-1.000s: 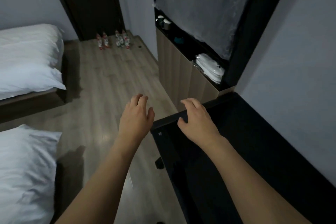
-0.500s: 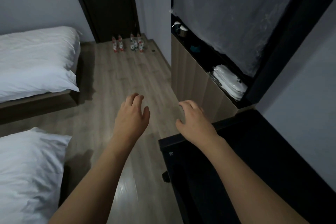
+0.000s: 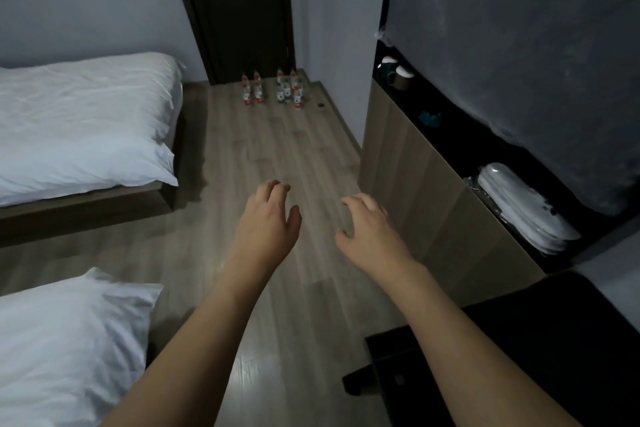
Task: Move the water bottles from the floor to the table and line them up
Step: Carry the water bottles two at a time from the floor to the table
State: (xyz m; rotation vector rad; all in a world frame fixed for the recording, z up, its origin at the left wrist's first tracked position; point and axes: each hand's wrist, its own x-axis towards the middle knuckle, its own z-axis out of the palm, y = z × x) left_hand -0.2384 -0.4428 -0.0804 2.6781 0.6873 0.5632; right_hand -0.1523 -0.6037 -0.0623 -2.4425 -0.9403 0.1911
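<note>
Two bare hands hang over the floor, both palm-down with fingers loosely curled and holding nothing: the left hand at centre, the right hand just beside it, the two apart. The floor is grey-brown wood-grain plank with a dull sheen near the forearms. The bottles stand upright in a small cluster on the floor at the far end, against the dark door; they are clear plastic with red labels, and their exact count cannot be told. The table, flat, matte and black, occupies the near right corner, well apart from the bottles. A wood-faced cabinet runs along the right. White, rumpled bedding covers a bed at left, and a soft white pillow lies near left.
</note>
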